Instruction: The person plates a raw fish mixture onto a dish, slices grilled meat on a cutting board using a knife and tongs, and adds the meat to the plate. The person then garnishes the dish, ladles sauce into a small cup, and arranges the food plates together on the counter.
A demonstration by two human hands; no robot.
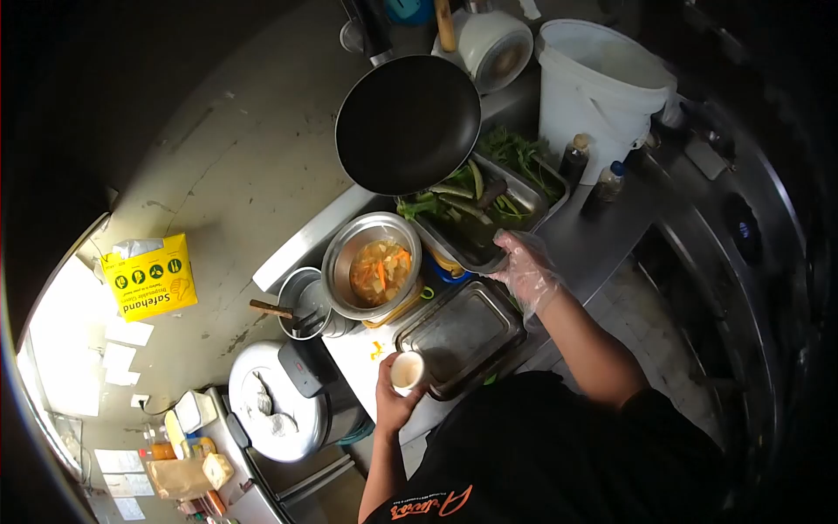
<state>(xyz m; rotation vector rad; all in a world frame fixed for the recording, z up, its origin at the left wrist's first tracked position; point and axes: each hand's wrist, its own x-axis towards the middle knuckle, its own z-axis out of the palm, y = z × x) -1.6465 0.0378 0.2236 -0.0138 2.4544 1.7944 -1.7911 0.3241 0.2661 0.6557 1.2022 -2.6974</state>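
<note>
Left grip (398,397): bare, closed around a white cup (408,372). Right grip (525,269): gloved, at the corner of the vegetable tray (472,244); whether closed, cannot tell.

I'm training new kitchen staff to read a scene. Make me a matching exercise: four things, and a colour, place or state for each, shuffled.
Things:
1. Cup
2. Right hand
3. Bowl
4. Pan

Colour, place or state:
A. Black inside
B. Wearing a clear glove
C. Has orange strips in it
D. Held in the left hand

Right pairs: 1-D, 2-B, 3-C, 4-A
</note>
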